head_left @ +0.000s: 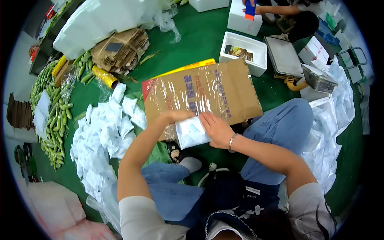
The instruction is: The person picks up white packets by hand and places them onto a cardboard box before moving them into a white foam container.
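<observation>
A white packet (191,133) with a faint light-blue print is held at the near edge of a brown cardboard box (208,86) wrapped in clear film. My left hand (179,116) grips the packet's upper left part, its fingers partly hidden. On the right side, my right hand (216,130) presses the packet with its fingers close together; a metal bangle is on that wrist. A large heap of similar white packets (102,132) lies to the left of the box.
Green corn cobs (54,128) are piled at far left, near flattened cardboard (120,52). An open white foam box (259,64) stands beyond, beside a scale (283,56). More white packets (320,148) lie at right. Another person's hand (254,9) holds a blue-and-orange tool.
</observation>
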`<state>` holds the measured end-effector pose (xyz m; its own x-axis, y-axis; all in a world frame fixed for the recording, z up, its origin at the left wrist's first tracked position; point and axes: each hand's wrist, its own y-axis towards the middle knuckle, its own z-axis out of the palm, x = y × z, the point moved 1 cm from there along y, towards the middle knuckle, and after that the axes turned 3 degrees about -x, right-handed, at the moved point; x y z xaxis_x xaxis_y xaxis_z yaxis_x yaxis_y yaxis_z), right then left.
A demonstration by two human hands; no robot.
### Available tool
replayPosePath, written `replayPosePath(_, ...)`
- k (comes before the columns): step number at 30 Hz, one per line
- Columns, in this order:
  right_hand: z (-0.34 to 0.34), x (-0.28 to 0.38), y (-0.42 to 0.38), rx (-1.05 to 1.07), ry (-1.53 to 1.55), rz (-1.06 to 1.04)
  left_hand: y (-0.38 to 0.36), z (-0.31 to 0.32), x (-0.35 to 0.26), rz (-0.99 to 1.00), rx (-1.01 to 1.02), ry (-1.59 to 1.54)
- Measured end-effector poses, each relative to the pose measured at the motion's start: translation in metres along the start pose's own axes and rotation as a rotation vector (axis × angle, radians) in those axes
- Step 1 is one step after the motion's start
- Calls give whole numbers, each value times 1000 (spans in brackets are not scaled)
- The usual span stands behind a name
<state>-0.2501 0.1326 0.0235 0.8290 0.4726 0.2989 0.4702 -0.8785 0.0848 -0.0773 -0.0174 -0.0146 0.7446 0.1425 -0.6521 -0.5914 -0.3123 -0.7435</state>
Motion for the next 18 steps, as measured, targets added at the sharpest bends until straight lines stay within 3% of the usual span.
replayPosePath(1,2,-10,7,-9,-13,12,-3,-1,-8,13,4,15)
replayPosePath(3,3,-31,22,250,355,154,-11,-3,-24,319,-421,891)
replayPosePath(5,-24,-47,56,529,396,89,-38,4,-43,636,-955,1097)
replayPosePath(7,-22,-98,112,923,591,40,-51,29,-42,578,-962,1112)
replayPosePath(8,-12,-108,125,903,579,57,-47,29,-42,605,-968,1122)
replayPosePath(10,7,-111,143,769,1527,170,-37,20,-44,561,-959,970)
replayPosePath(11,10,-106,150,758,1520,165,-30,13,-47,570,-966,978)
replayPosePath(13,17,-97,161,533,1412,101,-9,-4,-45,320,-865,863)
replayPosePath(14,23,-101,163,522,1409,103,-3,-7,-43,449,-924,836)
replayPosePath(15,29,-106,165,604,1373,107,1,-10,-40,459,-919,848)
replayPosePath(17,49,-112,165,731,1359,139,5,-6,-36,461,-817,570)
replayPosePath(18,56,-114,164,837,1291,155,23,-4,-15,444,-654,299)
